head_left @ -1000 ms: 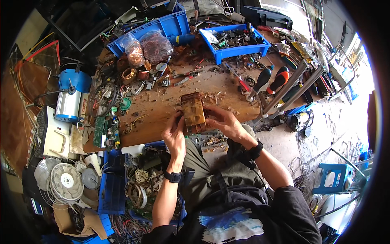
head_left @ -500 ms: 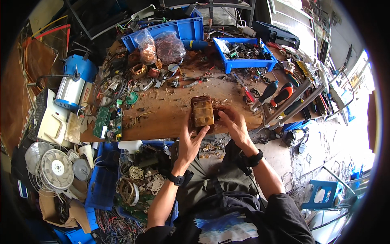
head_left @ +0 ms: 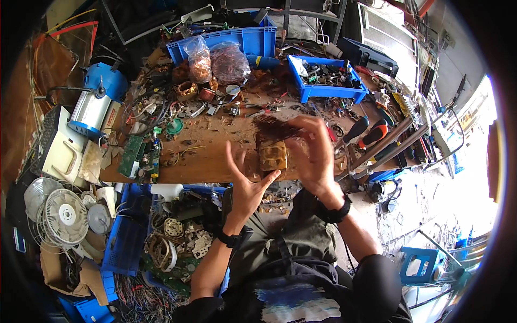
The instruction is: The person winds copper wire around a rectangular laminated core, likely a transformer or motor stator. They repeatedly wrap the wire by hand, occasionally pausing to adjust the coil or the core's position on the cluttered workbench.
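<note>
Workbench [head_left: 204, 153]: brown wood, worn, matt, rough to the eye. Block [head_left: 274, 157]: amber film-like surface, faintly glossy, uneven. Strands [head_left: 272, 128]: dark reddish-brown, wiry, rough (blurred; exact material unclear). Tray [head_left: 334, 93]: blue plastic, smooth, low sheen. Bag [head_left: 230, 62]: clear plastic, crinkled, shiny. Cylinder [head_left: 90, 114]: silvery metal, smooth, bright. Tubes [head_left: 399, 146]: bare metal, dully reflective. Carton [head_left: 92, 280]: brown cardboard, matt. Trousers [head_left: 307, 239]: olive cloth, matt, creased.
</note>
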### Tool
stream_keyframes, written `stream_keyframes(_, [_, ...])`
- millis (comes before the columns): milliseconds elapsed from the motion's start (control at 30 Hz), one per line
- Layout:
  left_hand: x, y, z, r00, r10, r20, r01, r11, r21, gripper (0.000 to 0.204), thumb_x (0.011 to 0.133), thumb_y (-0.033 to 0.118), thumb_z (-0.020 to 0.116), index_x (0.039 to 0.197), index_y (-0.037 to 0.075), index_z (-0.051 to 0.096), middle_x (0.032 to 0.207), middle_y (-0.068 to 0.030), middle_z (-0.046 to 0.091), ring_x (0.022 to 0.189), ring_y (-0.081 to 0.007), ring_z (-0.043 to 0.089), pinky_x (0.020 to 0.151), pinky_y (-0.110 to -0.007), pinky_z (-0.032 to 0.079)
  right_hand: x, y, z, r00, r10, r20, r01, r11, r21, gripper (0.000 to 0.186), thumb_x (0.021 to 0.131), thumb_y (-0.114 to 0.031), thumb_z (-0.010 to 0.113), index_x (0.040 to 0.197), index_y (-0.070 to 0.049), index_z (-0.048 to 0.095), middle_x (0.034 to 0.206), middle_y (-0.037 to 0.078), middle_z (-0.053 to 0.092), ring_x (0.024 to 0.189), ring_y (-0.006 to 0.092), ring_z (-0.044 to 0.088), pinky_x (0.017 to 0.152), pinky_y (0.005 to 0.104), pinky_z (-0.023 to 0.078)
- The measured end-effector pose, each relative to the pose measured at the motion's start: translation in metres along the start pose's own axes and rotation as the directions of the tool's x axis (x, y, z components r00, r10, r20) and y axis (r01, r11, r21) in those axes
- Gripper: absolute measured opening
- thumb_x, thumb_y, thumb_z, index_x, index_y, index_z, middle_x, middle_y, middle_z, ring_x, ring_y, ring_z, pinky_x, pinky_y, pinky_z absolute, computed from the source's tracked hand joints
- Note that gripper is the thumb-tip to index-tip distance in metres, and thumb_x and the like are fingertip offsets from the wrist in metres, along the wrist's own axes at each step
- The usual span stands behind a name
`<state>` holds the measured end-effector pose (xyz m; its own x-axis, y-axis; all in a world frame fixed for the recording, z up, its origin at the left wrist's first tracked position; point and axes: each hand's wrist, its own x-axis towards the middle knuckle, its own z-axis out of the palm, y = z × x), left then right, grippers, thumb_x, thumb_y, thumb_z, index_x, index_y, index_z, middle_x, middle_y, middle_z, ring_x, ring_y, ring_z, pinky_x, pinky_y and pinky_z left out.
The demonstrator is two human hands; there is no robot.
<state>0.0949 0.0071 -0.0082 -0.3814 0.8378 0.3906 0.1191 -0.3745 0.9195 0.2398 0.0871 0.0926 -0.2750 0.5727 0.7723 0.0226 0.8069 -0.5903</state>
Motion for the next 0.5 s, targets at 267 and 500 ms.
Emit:
stream_keyframes(267, [0.024,0.000,-0.055,0.900,0.426,0.096,-0.415,0.766,0.491,0.106,0.077,0.019,0.095,0.157,0.011,0.025,0.162,-0.0207,0.027,0.148,-0.0373,0.033,0.117,-0.051,0.037,-0.018,0.027,0.026,0.872,0.425,0.241,-0.469,0.867,0.168,0.032,0.101,-0.012,0.073,0.125,0.004,0.058,0.107,0.017,0.075,0.097,0.0185,0.075,0.081,0.0328,0.060])
stream_keyframes(500, [0.027,-0.008,-0.073,0.991,0.098,0.086,-0.117,0.960,0.253,0.055,0.092,0.002,0.080,0.144,0.004,0.063,0.133,-0.0136,0.071,0.114,-0.0222,0.070,0.099,-0.035,0.057,-0.005,0.018,0.020,0.777,0.465,0.425,-0.553,0.826,0.107,0.056,0.094,-0.019,0.082,0.141,-0.001,0.057,0.116,0.017,0.073,0.103,0.0220,0.074,0.086,0.0367,0.060])
